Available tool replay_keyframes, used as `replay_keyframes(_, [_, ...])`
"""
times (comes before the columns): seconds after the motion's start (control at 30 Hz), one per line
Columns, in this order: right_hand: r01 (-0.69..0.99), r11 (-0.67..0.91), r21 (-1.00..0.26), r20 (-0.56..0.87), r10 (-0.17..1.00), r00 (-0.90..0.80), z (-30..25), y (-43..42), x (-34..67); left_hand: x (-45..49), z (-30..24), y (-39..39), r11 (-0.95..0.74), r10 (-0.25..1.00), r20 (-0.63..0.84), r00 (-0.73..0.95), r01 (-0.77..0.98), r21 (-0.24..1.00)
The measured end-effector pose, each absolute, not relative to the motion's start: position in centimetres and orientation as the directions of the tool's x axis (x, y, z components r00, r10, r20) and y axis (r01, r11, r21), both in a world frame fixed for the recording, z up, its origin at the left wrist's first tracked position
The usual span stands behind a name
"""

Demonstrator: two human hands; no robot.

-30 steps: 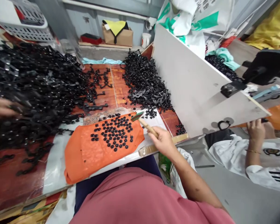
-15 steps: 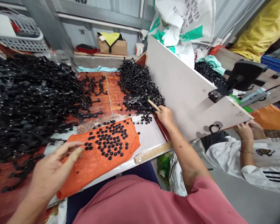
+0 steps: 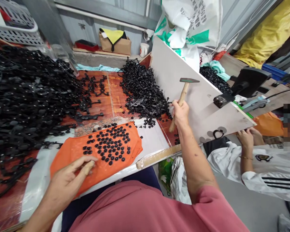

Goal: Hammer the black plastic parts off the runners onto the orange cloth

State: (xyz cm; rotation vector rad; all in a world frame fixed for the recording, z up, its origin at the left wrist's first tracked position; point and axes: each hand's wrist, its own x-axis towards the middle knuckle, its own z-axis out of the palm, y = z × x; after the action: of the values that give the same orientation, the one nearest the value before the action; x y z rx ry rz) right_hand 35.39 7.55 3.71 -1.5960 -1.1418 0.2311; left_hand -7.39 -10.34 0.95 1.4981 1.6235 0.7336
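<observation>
My right hand (image 3: 181, 112) grips the wooden handle of a hammer (image 3: 183, 93). The dark metal head is up, in front of the pale upright board. Over the lower left of an orange cloth bag (image 3: 135, 143) is my left hand (image 3: 74, 174), its fingers loosely curved, thumb a little apart from the forefinger; I see nothing between them. Many small round black rubber pieces (image 3: 112, 145) lie spread over the bag, just beyond the left fingertips. A heap of black rubber parts (image 3: 145, 90) rises behind the bag, left of the hammer.
A far bigger pile of black strip-like parts (image 3: 26, 96) covers the left of the red table (image 3: 113, 88). The pale board (image 3: 178, 71) stands along the right side. Beyond it are a phone holder (image 3: 246, 82) and another person's hands (image 3: 247, 138). Cardboard (image 3: 157, 157) edges the front.
My right hand has raised the hammer from the smaller heap and swung its head up and right. My left hand has moved right and slightly down across the orange bag.
</observation>
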Motion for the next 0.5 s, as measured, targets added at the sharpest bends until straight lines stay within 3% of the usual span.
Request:
replay_keyframes(0.17, [0.569, 0.099, -0.817, 0.421, 0.776, 0.47, 3.1, 6.2, 33.7, -8.2, -0.6, -10.7, -0.005, 0.986, -0.103, 0.134, 0.63, 0.777])
replay_keyframes(0.5, [0.827, 0.047, -0.56, 0.585, 0.73, 0.354, 5.7, 5.6, 33.9, -7.0, -0.2, -10.7, -0.122, 0.971, -0.055, 0.232, 0.684, 0.719])
